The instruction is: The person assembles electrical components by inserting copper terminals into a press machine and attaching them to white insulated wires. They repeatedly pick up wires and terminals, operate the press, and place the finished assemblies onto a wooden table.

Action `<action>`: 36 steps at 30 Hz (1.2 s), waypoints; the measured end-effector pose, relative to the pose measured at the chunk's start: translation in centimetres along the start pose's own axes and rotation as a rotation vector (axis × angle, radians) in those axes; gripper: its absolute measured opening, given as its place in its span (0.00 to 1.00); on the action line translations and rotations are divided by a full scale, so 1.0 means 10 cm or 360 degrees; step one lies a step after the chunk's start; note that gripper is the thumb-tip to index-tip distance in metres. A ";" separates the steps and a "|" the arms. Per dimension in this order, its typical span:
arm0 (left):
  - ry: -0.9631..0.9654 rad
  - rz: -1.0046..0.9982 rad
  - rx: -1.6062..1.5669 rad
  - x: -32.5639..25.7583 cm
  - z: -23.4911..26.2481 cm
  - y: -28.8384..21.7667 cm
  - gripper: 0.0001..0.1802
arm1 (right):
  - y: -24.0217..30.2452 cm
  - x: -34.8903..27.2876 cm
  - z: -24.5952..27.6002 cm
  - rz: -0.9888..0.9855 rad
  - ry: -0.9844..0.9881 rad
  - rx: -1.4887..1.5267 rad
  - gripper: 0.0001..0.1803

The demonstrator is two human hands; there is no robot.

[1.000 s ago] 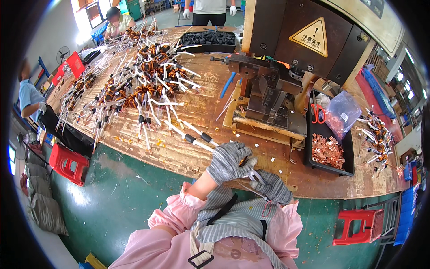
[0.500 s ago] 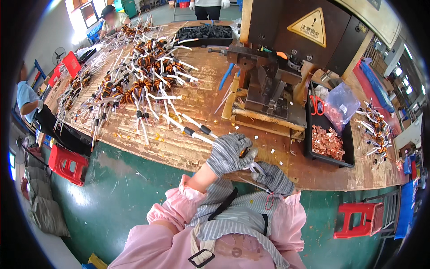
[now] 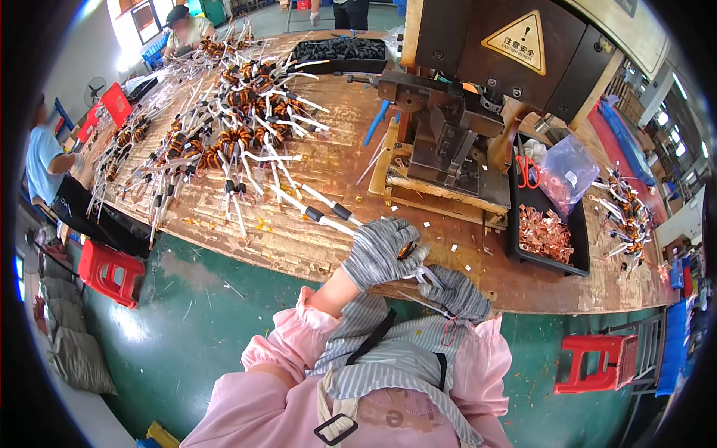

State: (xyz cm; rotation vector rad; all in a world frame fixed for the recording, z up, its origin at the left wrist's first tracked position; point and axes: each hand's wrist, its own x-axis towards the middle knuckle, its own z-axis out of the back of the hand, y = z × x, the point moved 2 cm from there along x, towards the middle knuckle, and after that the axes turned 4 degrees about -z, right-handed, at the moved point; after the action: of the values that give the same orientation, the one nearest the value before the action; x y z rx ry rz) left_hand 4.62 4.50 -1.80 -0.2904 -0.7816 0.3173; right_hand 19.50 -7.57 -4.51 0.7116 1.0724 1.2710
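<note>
Left knit-gloved fingers (image 3: 399, 231): curled round orange-brown coil (image 3: 406, 250) | right knit-gloved fingers (image 3: 452, 291): bent, hold unclear

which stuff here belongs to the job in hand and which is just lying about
Seemingly part of the job:
wound coil in the left hand
white leads with black sleeves at that hand
probably the heaped coils, small copper pieces and press

Seemingly just lying about:
red-handled scissors in the black tray
blue handle left of the press
white scraps on the tabletop

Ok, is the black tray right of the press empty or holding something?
Not empty: the black tray holds copper-coloured pieces at its near end, a clear plastic bag behind them.
</note>
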 end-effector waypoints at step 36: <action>0.0948 -0.0366 0.0693 0.09 1.14 0.30 0.27 | 0.20 -0.04 -0.08 0.0306 -0.0093 -0.0906 0.22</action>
State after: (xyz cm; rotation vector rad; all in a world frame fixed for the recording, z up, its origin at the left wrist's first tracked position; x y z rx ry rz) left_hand -3.59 9.13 5.38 0.1186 -0.1430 0.1611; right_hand 18.02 -7.69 -2.95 0.4156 0.5547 1.6152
